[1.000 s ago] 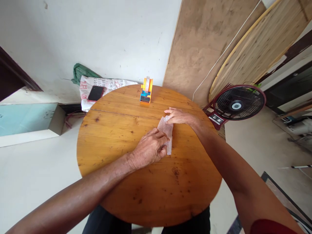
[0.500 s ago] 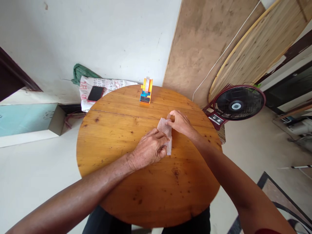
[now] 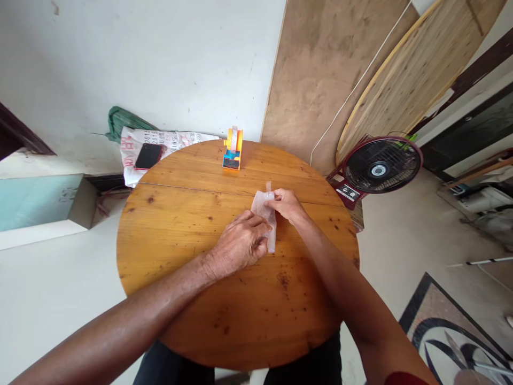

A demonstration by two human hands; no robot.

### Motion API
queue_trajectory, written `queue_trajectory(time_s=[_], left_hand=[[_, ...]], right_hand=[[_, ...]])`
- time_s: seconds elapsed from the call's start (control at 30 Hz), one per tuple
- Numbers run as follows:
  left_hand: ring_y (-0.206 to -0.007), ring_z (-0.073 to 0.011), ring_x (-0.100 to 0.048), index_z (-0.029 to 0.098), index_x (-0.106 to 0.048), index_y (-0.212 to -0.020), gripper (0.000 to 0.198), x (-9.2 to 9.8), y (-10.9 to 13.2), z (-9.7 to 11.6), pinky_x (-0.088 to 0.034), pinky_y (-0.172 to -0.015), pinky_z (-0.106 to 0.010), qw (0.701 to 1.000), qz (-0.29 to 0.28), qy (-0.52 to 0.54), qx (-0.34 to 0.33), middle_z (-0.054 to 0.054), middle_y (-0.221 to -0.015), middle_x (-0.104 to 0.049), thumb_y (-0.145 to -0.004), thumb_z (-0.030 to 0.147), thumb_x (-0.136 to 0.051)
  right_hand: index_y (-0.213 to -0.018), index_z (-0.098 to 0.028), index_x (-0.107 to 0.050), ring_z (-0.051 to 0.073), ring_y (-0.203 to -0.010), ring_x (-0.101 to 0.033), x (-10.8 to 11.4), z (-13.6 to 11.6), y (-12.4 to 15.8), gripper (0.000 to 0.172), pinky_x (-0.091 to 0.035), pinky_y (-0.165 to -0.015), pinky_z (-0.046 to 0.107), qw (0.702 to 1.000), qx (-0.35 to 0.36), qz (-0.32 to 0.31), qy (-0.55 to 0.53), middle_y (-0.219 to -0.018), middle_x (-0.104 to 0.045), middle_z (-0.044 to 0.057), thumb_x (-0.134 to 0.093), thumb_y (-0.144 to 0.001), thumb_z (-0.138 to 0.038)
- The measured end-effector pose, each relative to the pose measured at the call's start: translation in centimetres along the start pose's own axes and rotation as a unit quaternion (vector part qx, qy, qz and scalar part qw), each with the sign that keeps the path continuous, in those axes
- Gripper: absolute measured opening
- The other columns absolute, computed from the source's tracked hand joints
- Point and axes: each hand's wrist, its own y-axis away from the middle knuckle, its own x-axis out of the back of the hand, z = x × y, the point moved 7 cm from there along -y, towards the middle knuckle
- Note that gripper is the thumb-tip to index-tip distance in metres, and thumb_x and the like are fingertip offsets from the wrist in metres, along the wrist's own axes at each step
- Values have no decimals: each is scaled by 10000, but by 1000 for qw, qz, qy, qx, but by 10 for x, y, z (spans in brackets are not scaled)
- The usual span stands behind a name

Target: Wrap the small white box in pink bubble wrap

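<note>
I have the pale plastic wrap [image 3: 261, 204] just right of centre in the frame, lying flat on the round wooden table [image 3: 176, 235], its long side running roughly up and down the view. The left hand [image 3: 243, 240] comes in from the lower left with its fingers curled narrow over the lower part of the wrap; I cannot tell from here whether it pinches the wrap or only presses it down. The right hand [image 3: 285, 204] reaches in from the lower right, thumb and fingertips brought close together on the wrap's upper right edge. A short clear strip of tape [image 3: 268, 186] pokes out beyond the top of the wrap, near those fingertips.

By its look I'd judge the wrap light, soft and a little slippery, easy to crease; anything inside is hidden from me, so I can't speak for its stiffness. I'd hold it by the long edges, lightly, with one palm steadying the middle, and touch the strip only at its end, since it's probably sticky.

My count: two hands, one wrap, one loose strip, one table, one orange and blue tape dispenser [image 3: 232, 154] at top centre, one phone [image 3: 148, 156] on one printed sack [image 3: 182, 140] at upper left, and one fan [image 3: 379, 170] at right.
</note>
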Motion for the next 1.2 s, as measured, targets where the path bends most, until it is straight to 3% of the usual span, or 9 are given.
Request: queue_trajectory(time_s=[0.13, 0.3, 0.5, 0.73, 0.93, 1.2], left_hand=[[-988, -234, -592, 168, -666, -1051, 289, 0, 1, 0, -483, -926, -407, 1000, 5, -1, -5, -81, -1083, -698, -805, 122, -521], [-974, -246, -582, 160, -675, -1048, 280, 1, 2, 0, -499, -896, -411, 1000, 18, -7, -15, -87, -1115, -694, -803, 134, -541], [-963, -236, -571, 150, -677, -1066, 295, 1, 2, 0, -496, -903, -394, 1000, 22, -7, -19, -74, -1119, -694, -802, 111, -552], [-934, -224, -573, 152, -667, -1060, 281, 1, 1, -1, -487, -894, -383, 1000, 22, -11, -18, -66, -1120, -698, -805, 114, -554], [-953, -224, -608, 164, -665, -1033, 267, -1, 2, -3, -478, -905, -392, 999, 36, -18, -8, -66, -1127, -699, -793, 111, -561], [-991, -254, -593, 164, -691, -1086, 309, 2, -7, -20, -503, -889, -411, 997, 38, -67, 24, -87, -1161, -679, -812, 126, -552]], right_hand=[[-775, -170, -681, 151, -665, -606, -4, -2, 4, 178, -461, -647, 264, 978, -4, -12, -210, -711, -683, -21, -693, -648, -294], [-670, -192, -617, 147, -658, -552, -3, -6, 7, 197, -423, -608, 254, 965, 35, 36, -259, -660, -622, -36, -711, -624, -360], [-803, -193, -633, 149, -688, -568, -8, -8, 17, 301, -455, -667, 279, 931, 28, 29, -364, -730, -643, -25, -733, -609, -400], [-851, -195, -626, 156, -736, -576, 3, -29, 30, 287, -467, -690, 280, 934, 73, 21, -350, -773, -647, -15, -708, -665, -396], [-764, -191, -550, 116, -631, -486, 12, -42, 39, 213, -400, -595, 247, 951, 103, 7, -291, -681, -541, -42, -660, -710, -365], [-695, -206, -480, 100, -581, -399, 17, -57, 30, 211, -312, -514, 223, 956, 151, 40, -250, -610, -448, -59, -635, -732, -344]])
